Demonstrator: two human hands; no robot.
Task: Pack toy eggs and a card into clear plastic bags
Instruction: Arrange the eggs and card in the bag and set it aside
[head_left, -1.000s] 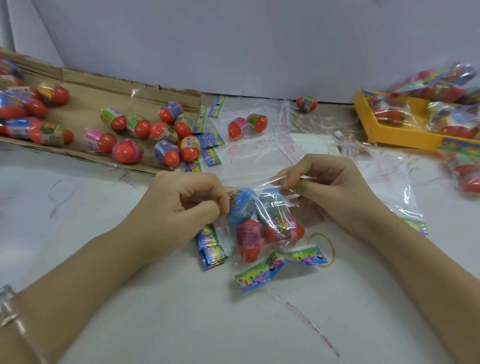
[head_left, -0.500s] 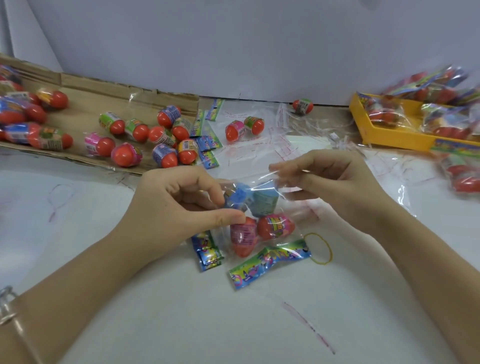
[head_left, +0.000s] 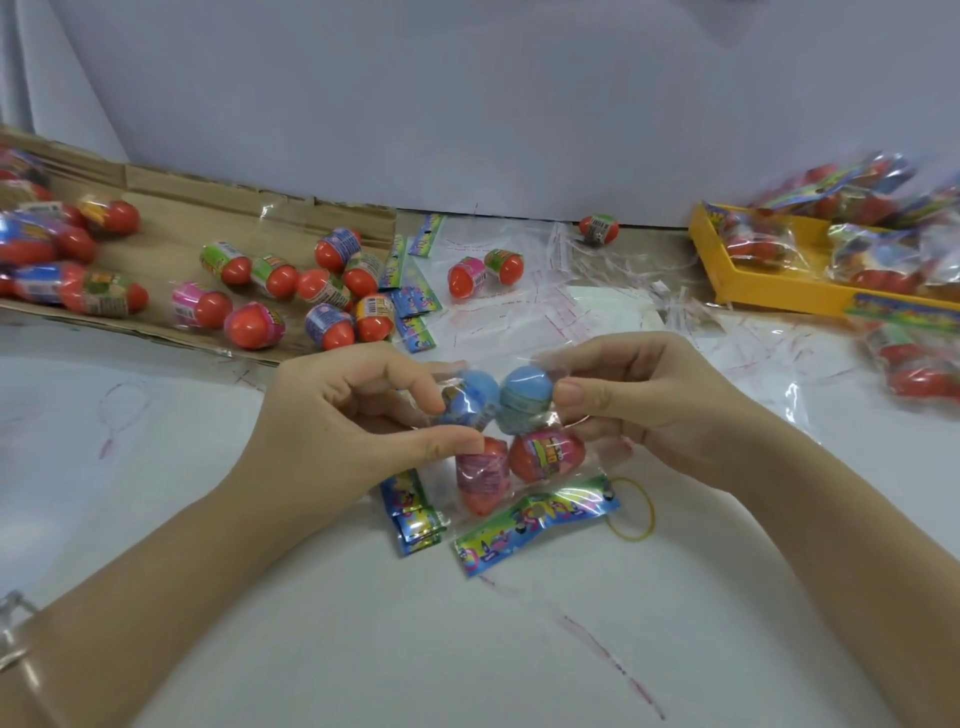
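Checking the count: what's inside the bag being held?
The bag holds two blue eggs above two red eggs, with a card at the bottom. The left hand and right hand pinch its top, hiding the mouth.

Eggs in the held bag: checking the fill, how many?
4 in the bag: left blue egg, right blue egg above; left red egg, right red egg beneath. More may be hidden.

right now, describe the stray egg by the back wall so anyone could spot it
From the yellow tray on the right, follow the foot of the white wall leftward. The toy egg lies there alone, red with a green label. Other loose eggs sit paired or clustered nearer the cardboard.
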